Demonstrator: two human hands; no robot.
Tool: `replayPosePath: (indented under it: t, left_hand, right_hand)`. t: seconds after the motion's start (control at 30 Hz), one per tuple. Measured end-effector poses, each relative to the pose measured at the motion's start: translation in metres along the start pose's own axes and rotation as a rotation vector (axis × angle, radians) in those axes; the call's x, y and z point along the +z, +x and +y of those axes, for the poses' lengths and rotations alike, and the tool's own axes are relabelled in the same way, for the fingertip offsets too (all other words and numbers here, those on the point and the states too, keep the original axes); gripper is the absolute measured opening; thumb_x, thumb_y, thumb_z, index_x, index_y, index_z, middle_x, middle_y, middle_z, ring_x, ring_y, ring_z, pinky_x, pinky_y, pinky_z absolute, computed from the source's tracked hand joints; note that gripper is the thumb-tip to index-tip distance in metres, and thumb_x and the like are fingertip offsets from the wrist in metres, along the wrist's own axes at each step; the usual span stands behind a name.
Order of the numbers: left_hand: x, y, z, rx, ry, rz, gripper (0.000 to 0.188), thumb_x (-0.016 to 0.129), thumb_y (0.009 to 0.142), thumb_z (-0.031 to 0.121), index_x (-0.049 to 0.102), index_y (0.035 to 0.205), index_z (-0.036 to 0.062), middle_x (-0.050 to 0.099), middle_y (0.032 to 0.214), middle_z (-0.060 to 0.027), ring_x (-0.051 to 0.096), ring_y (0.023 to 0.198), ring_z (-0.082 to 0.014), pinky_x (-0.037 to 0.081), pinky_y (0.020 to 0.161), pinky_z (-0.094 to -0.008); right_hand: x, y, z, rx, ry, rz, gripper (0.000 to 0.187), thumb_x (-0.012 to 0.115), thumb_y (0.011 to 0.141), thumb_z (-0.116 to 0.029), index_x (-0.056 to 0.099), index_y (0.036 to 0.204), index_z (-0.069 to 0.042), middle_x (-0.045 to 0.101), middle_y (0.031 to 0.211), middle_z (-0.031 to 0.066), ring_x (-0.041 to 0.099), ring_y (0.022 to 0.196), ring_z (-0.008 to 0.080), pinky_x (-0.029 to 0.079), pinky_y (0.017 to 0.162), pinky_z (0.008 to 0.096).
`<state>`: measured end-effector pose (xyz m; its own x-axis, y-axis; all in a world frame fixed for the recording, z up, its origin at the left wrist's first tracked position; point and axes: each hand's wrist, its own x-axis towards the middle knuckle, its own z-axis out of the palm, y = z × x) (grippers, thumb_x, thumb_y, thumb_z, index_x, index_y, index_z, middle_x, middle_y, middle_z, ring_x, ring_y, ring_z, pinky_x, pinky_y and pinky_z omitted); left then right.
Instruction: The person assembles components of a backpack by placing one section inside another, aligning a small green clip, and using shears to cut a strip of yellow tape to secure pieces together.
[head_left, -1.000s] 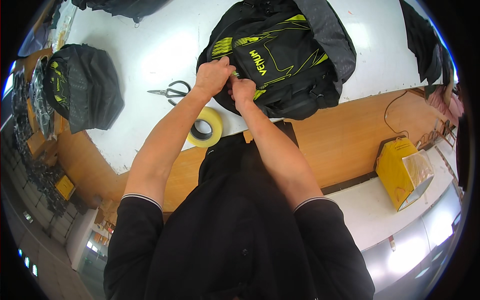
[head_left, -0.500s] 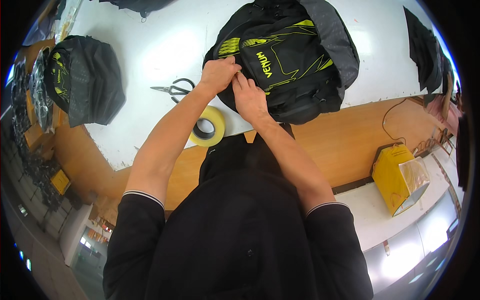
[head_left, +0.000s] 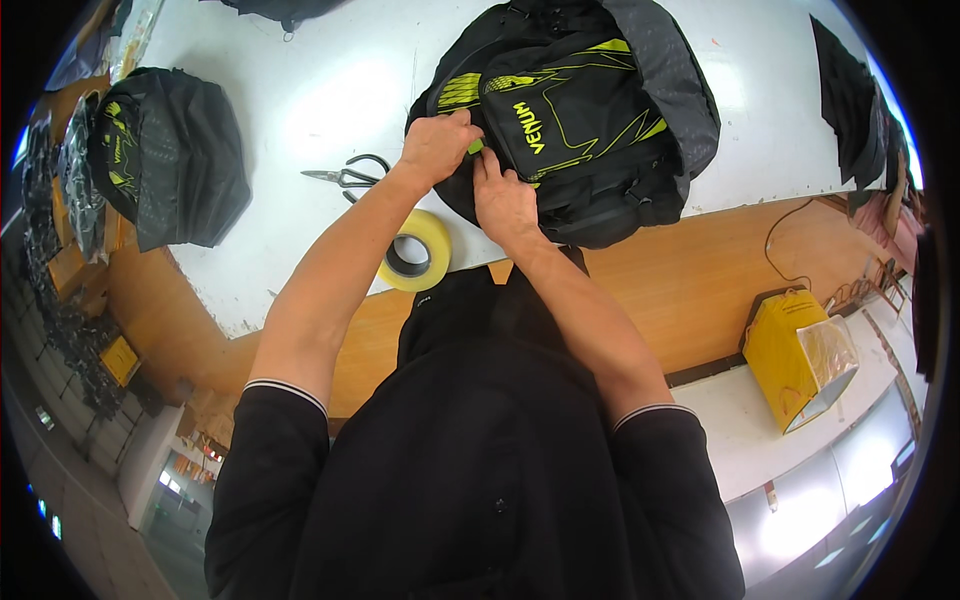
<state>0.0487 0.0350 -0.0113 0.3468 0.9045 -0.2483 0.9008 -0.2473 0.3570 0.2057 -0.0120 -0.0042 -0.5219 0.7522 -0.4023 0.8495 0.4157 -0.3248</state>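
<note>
A black backpack (head_left: 590, 110) with lime-green trim and a grey patterned side panel lies on the white table. At its near left edge, my left hand (head_left: 437, 147) is closed, its bent fingertips gripping the fabric. Close beside it, my right hand (head_left: 505, 203) has curled fingers at the same edge, the index finger reaching forward. A small lime-green tab (head_left: 476, 146) shows between the two hands; which fingers pinch it is hard to make out. To the left lie black-handled scissors (head_left: 345, 177), and a roll of yellow tape (head_left: 432, 240) sits by my left forearm.
A second black and grey backpack (head_left: 190, 160) stands at the table's left end. Dark fabric pieces (head_left: 845, 105) lie at the right end, and a black item (head_left: 285, 8) at the far edge. A yellow box-like unit (head_left: 795, 350) stands lower right, beyond the table (head_left: 310, 95).
My right hand has drawn slightly right, away from my left hand. The lime-green tab now shows in the gap between them. The left hand stays nearly in place.
</note>
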Motion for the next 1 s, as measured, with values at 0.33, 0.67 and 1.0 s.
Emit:
replayPosePath:
  t: [0.33, 0.67, 1.0]
  left_hand:
    - [0.003, -0.001, 0.006, -0.01, 0.057, -0.054, 0.024, 0.069, 0.077, 0.017, 0.07, 0.101, 0.0178, 0.06, 0.091, -0.0033, 0.066, 0.082, -0.0221, 0.054, 0.067, -0.0356]
    - [0.013, -0.004, 0.005, -0.004, 0.105, -0.017, 0.028, 0.073, 0.072, 0.016, 0.065, 0.099, 0.0148, 0.057, 0.092, -0.0039, 0.065, 0.082, -0.022, 0.054, 0.065, -0.0346]
    - [0.01, -0.007, 0.004, 0.013, 0.08, 0.005, 0.024, 0.073, 0.076, 0.022, 0.068, 0.099, 0.016, 0.058, 0.092, -0.0031, 0.064, 0.085, -0.0223, 0.053, 0.068, -0.0349]
  right_hand:
    - [0.004, 0.0, 0.001, 0.103, 0.025, -0.123, 0.052, 0.05, 0.086, -0.01, 0.045, 0.138, -0.004, 0.037, 0.149, 0.0074, 0.064, 0.091, 0.0286, 0.056, 0.074, 0.0381]
    - [-0.009, 0.007, 0.004, 0.145, 0.15, -0.207, 0.054, 0.045, 0.088, -0.011, 0.04, 0.142, -0.007, 0.045, 0.143, 0.0129, 0.064, 0.1, 0.03, 0.054, 0.082, 0.0414]
    - [-0.026, 0.017, 0.003, 0.265, 0.117, -0.372, 0.062, 0.044, 0.087, -0.007, 0.029, 0.148, -0.004, 0.069, 0.104, 0.0199, 0.068, 0.095, 0.0338, 0.052, 0.084, 0.0431]
